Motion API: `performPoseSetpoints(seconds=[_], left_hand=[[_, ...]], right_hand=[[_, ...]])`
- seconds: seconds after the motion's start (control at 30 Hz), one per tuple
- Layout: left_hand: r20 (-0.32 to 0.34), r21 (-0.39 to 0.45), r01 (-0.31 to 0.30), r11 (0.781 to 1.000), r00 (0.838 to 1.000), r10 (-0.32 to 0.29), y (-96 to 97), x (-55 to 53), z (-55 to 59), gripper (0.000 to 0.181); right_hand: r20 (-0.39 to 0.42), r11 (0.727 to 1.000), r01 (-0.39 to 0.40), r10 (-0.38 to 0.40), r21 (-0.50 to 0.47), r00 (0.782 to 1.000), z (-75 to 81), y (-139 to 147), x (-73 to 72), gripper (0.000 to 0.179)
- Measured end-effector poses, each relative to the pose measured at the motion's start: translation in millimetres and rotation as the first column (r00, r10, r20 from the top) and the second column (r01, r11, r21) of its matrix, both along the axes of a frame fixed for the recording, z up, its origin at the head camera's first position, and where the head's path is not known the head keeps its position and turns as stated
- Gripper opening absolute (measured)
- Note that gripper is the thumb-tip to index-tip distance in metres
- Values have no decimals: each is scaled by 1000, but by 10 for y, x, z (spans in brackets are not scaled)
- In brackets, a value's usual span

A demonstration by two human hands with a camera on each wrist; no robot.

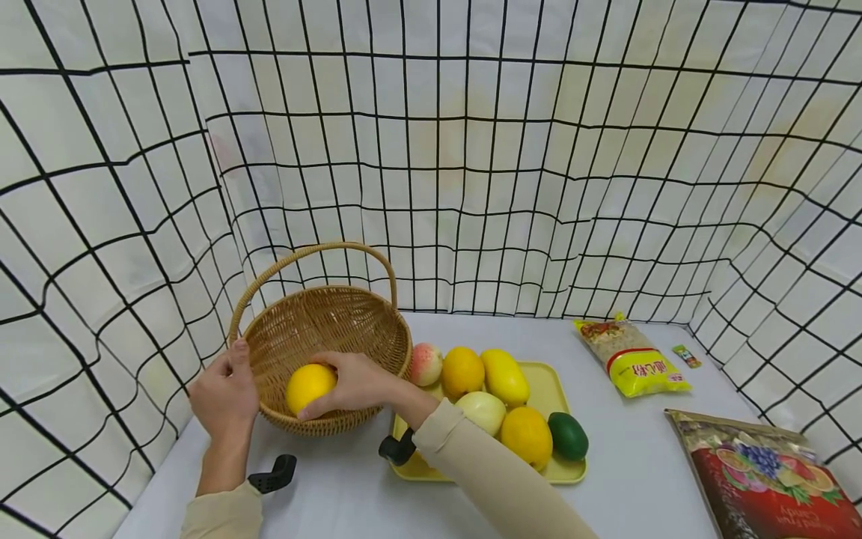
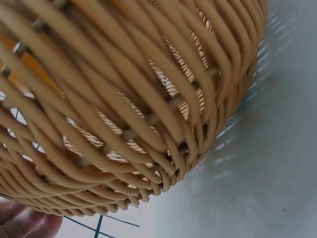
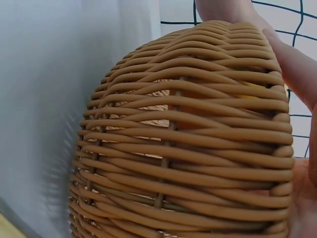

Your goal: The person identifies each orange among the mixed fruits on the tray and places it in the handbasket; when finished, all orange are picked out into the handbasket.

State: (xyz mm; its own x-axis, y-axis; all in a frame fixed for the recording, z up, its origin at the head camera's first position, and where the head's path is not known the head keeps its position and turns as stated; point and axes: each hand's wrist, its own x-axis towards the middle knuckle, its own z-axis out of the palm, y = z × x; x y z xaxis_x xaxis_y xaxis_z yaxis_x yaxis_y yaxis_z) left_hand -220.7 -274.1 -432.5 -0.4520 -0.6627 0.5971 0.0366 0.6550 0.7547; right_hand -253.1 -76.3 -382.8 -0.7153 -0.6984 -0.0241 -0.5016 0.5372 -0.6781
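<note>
Left hand [image 1: 225, 393]: curled, gripping the wicker basket [image 1: 330, 318] at its rim
Right hand [image 1: 357, 383]: partly closed, holding the yellow fruit [image 1: 310, 387] between thumb and fingers
Yellow fruit: between both hands, inside the basket
Tray [image 1: 564, 471]: right of both hands

A plain, beige cloth left sleeve [image 1: 221, 516] and a matching beige right sleeve [image 1: 494, 471] are worn with a black, angularly bent left wrist camera [image 1: 277, 474] and a stubby, black right wrist camera [image 1: 397, 448].
</note>
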Motion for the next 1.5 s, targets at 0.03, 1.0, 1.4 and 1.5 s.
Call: performPoseSetpoints(seconds=[0.03, 1.0, 1.4, 1.5], left_hand=[[-1, -1, 0, 1000, 1000, 0, 0, 0, -1, 64], [-8, -16, 2, 1000, 1000, -2, -66, 34, -38, 65], [-22, -20, 31, 999, 999, -31, -38, 30, -16, 65], [-1, -12, 40, 999, 999, -40, -28, 26, 16, 66]], right_hand=[[-1, 1000, -2, 2, 10, 1000, -5, -9, 3, 82], [-29, 999, 5, -6, -45, 1000, -115, -71, 43, 60], [-23, 888, 70, -90, -454, 996, -91, 285, 284, 38], [-10, 851, 73, -92, -520, 996, -89, 400, 316, 38]])
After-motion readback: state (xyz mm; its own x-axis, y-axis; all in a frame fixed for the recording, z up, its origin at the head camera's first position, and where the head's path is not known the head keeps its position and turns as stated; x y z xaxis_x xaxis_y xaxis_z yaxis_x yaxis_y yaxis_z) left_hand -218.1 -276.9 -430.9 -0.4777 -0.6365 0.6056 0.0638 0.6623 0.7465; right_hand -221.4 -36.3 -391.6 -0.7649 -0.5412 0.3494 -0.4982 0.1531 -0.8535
